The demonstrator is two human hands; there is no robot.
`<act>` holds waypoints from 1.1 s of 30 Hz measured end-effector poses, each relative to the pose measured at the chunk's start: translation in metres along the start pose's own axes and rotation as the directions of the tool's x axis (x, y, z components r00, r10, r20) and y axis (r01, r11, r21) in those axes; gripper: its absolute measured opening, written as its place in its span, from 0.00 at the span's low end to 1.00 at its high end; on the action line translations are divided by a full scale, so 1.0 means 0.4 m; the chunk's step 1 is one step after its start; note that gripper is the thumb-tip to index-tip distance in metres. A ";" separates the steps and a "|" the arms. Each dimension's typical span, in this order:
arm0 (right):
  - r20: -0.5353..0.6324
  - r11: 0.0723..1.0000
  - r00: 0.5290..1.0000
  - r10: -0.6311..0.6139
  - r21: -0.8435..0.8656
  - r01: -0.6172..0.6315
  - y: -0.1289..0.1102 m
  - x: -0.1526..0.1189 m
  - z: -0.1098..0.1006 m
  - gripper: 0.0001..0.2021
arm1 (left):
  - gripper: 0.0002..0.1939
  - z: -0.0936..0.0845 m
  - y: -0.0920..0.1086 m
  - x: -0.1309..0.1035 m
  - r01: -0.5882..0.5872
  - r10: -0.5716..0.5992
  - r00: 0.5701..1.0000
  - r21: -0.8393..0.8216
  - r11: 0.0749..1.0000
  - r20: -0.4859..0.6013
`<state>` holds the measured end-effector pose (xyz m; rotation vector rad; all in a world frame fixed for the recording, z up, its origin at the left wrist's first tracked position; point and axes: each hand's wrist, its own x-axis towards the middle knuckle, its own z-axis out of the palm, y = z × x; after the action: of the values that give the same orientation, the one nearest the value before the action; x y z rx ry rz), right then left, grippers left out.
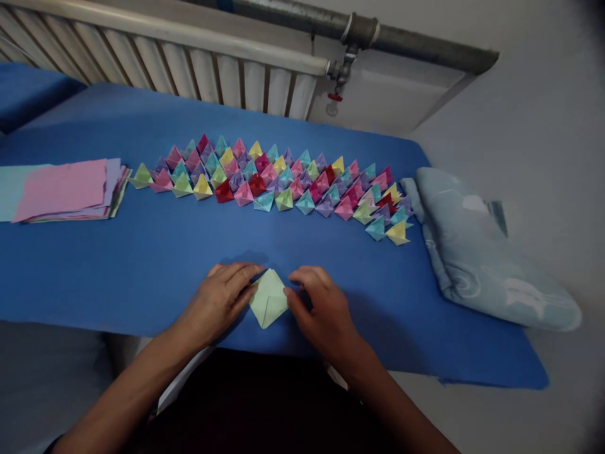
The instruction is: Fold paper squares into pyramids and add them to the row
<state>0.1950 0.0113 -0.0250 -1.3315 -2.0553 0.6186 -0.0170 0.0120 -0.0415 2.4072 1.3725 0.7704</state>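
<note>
A pale green folded paper (270, 299) lies on the blue table in front of me as a small diamond, one corner toward me. A slit and crease lines run down its lower half. My left hand (229, 293) grips its left corner, thumb on the near side and fingers along the upper left edge. At the right corner, the thumb tip of my right hand (324, 309) touches the paper. The bent fingers of that hand stand apart from the thumb, above the corner, with a gap between them.
Several rows of small folded paper boats (258, 185) in many colours stand across the blue table (165, 271). Stacked coloured paper sheets (66, 189) lie at the left. A folded grey-blue blanket (486, 252) rests at the right end. Behind the table are a radiator (227, 79) and a pipe (420, 47).
</note>
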 end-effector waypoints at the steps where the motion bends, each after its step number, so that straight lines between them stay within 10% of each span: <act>1: -0.014 1.000 0.999 -0.029 0.011 0.030 0.001 -0.003 0.001 0.08 | 0.14 0.001 0.000 0.000 -0.012 0.012 1.000 0.004 1.000 -0.008; 11: 0.074 0.932 0.940 -0.332 -0.129 0.339 0.000 -0.006 0.002 0.10 | 0.10 0.004 -0.004 -0.001 -0.043 0.043 0.999 0.031 0.999 -0.008; 33: 0.282 0.880 0.923 -0.261 -0.323 0.347 0.027 -0.039 -0.028 0.14 | 0.14 -0.025 -0.014 -0.022 -0.305 0.303 0.952 0.154 0.940 0.039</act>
<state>0.2145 0.0017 -0.0278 -1.1257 -2.6065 0.2598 -0.0303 0.0070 -0.0385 2.7873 1.1049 0.7354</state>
